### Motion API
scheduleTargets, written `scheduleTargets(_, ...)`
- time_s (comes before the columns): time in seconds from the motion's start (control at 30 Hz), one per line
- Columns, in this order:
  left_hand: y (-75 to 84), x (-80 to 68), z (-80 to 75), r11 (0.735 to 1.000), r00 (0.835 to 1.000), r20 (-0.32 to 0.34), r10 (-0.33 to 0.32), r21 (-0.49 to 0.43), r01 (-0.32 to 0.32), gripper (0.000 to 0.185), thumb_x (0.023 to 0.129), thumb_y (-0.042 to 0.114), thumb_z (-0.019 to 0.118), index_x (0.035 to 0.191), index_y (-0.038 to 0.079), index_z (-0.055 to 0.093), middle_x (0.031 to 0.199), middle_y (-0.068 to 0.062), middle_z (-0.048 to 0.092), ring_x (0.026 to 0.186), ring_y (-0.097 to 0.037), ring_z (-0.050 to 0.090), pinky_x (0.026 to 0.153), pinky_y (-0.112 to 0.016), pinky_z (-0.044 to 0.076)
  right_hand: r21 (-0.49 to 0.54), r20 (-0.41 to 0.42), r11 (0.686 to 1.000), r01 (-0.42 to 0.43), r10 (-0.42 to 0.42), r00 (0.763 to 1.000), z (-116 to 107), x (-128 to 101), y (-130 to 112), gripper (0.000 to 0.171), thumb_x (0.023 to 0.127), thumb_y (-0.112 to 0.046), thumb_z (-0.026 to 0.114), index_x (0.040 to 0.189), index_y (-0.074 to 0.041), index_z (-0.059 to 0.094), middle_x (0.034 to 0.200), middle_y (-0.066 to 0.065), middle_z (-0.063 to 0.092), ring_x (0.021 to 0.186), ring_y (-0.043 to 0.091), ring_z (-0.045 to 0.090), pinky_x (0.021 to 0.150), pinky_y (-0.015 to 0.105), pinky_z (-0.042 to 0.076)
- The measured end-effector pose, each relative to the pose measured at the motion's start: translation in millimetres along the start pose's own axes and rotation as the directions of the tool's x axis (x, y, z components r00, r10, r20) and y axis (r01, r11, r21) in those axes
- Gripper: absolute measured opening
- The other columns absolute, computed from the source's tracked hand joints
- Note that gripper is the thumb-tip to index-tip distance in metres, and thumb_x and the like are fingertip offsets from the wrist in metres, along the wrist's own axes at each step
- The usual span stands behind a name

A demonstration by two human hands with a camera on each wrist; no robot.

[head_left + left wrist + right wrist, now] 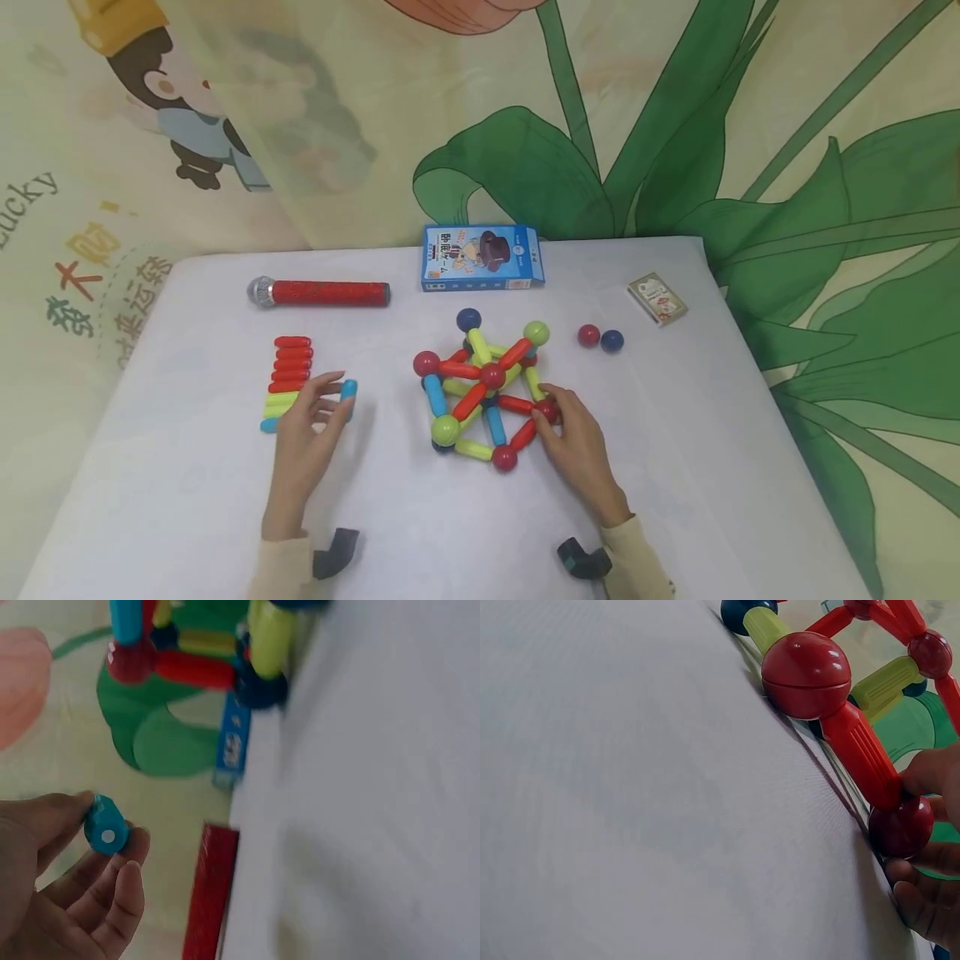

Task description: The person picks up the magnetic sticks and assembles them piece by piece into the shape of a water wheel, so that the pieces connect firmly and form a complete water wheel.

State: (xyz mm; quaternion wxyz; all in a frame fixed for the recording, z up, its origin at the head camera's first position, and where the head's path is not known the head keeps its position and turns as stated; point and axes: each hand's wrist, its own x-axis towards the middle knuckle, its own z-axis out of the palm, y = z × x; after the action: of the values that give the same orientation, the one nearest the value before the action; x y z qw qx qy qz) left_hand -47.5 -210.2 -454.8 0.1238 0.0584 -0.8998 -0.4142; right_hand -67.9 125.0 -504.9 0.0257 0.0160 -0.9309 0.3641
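My left hand [311, 421] pinches a short blue magnetic rod [348, 389] between thumb and fingers, left of the ball-and-rod structure. In the left wrist view the rod's end [107, 834] faces the camera, showing a pale round dot. The structure [491, 376] of red, green and dark blue balls joined by red, yellow-green and blue rods stands mid-table. At its right corner, my right hand [577, 442] grips a red ball [901, 829] with thumb and fingers. A red rod [861, 754] runs from that ball to another red ball [807, 675].
Red rods [292, 364], yellow-green rods [280, 400] and a blue rod [268, 426] lie stacked beside my left hand. Behind are a red microphone-shaped tube [330, 292], a blue card box [480, 258] and a small box [657, 298]. A loose red ball [588, 336] and dark blue ball [612, 341] sit right.
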Motion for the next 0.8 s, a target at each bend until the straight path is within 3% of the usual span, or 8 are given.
scheduleTargets(0.07, 18.7, 15.8, 10.8, 0.989, 0.999, 0.025, 0.024, -0.149, -0.020, 0.044, 0.089, 0.015, 0.068, 0.131, 0.012, 0.053, 0.112, -0.008, 0.066, 0.083, -0.005, 0.063, 0.077, -0.009, 0.047, 0.007, 0.005, 1.000, -0.003, 0.003, 1.000, 1, 0, 0, 0.046, 0.086, -0.020, 0.072, 0.128, -0.012, 0.056, 0.110, 0.004, 0.062, 0.086, 0.014, 0.055, 0.073, 0.029, 0.053)
scheduleTargets(0.17, 40.0, 39.0, 23.8, 0.947, 0.997, 0.070, 0.043, -0.320, -0.018, 0.044, 0.092, 0.020, 0.065, 0.132, 0.011, 0.051, 0.112, -0.012, 0.065, 0.081, -0.001, 0.063, 0.079, -0.012, 0.050, 0.015, 0.022, 1.000, -0.011, 0.011, 1.000, 2, 0, -2, 0.045, 0.087, -0.021, 0.071, 0.128, -0.012, 0.056, 0.111, 0.004, 0.062, 0.086, 0.014, 0.055, 0.074, 0.028, 0.052)
scheduleTargets(0.27, 53.9, 58.4, 33.2, 0.903, 0.993, 0.109, 0.035, -0.429, 0.015, 0.044, 0.093, 0.023, 0.064, 0.133, 0.010, 0.050, 0.113, -0.015, 0.065, 0.083, -0.004, 0.065, 0.079, -0.016, 0.052, 0.021, 0.027, 1.000, -0.012, 0.012, 1.000, 2, 0, -3, 0.045, 0.087, -0.021, 0.071, 0.128, -0.013, 0.056, 0.110, 0.003, 0.062, 0.085, 0.013, 0.054, 0.073, 0.028, 0.052)
scheduleTargets(0.37, 62.6, 71.6, 40.9, 0.888, 0.988, 0.156, 0.016, -0.457, 0.058, 0.045, 0.093, 0.025, 0.064, 0.133, 0.011, 0.051, 0.114, -0.015, 0.066, 0.087, -0.011, 0.068, 0.081, -0.020, 0.053, 0.014, 0.021, 1.000, -0.008, 0.008, 1.000, 2, -1, -2, 0.045, 0.087, -0.021, 0.071, 0.129, -0.013, 0.056, 0.108, 0.002, 0.062, 0.084, 0.012, 0.053, 0.071, 0.027, 0.051)
scheduleTargets(0.6, 72.3, 80.1, 54.9, 0.899, 0.957, 0.290, -0.001, -0.418, 0.128, 0.047, 0.091, 0.029, 0.066, 0.132, 0.010, 0.052, 0.113, -0.013, 0.068, 0.098, -0.036, 0.066, 0.083, -0.028, 0.054, 0.010, 0.011, 1.000, 0.000, 0.000, 1.000, 1, -1, -1, 0.045, 0.087, -0.020, 0.071, 0.129, -0.014, 0.056, 0.109, 0.002, 0.062, 0.083, 0.012, 0.053, 0.071, 0.027, 0.051)
scheduleTargets(0.8, 78.9, 81.5, 62.3, 0.889, 0.943, 0.330, -0.031, -0.422, 0.177, 0.044, 0.091, 0.026, 0.066, 0.131, 0.011, 0.052, 0.110, -0.016, 0.068, 0.092, -0.036, 0.069, 0.079, -0.026, 0.055, 0.006, 0.004, 1.000, 0.004, -0.004, 1.000, -2, -1, 0, 0.046, 0.086, -0.021, 0.071, 0.129, -0.013, 0.056, 0.108, 0.002, 0.061, 0.083, 0.012, 0.053, 0.070, 0.026, 0.051)
